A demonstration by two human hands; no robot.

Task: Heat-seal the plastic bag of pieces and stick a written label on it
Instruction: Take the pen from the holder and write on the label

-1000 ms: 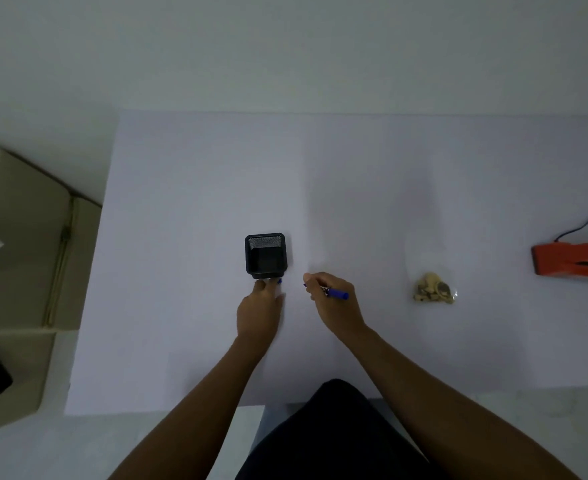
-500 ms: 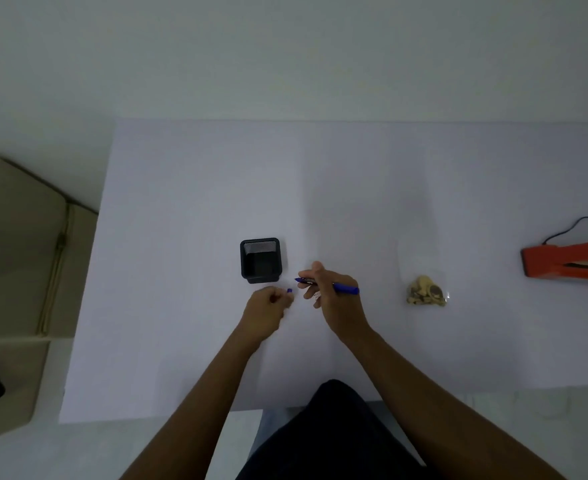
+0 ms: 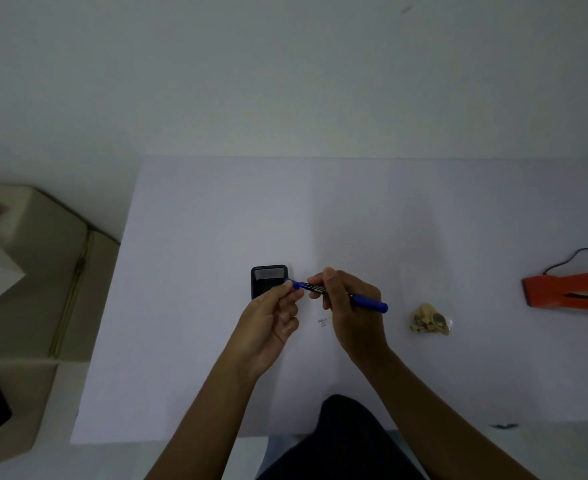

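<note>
Pushing the cap back on my blue pen (image 3: 337, 295), I bring my hands together; a moment ago they were apart. My left hand (image 3: 271, 318) fingers pinch the cap, my right hand (image 3: 349, 306) fingers pinch the pen. I think the writing is done. The label (image 3: 323, 322) lies on the counter (image 3: 199, 237). The bag of pieces (image 3: 430, 320) waits nearby, right.

Both hands, left hand (image 3: 271, 317) and right hand (image 3: 349, 306), grip a blue pen (image 3: 337, 294).
</note>
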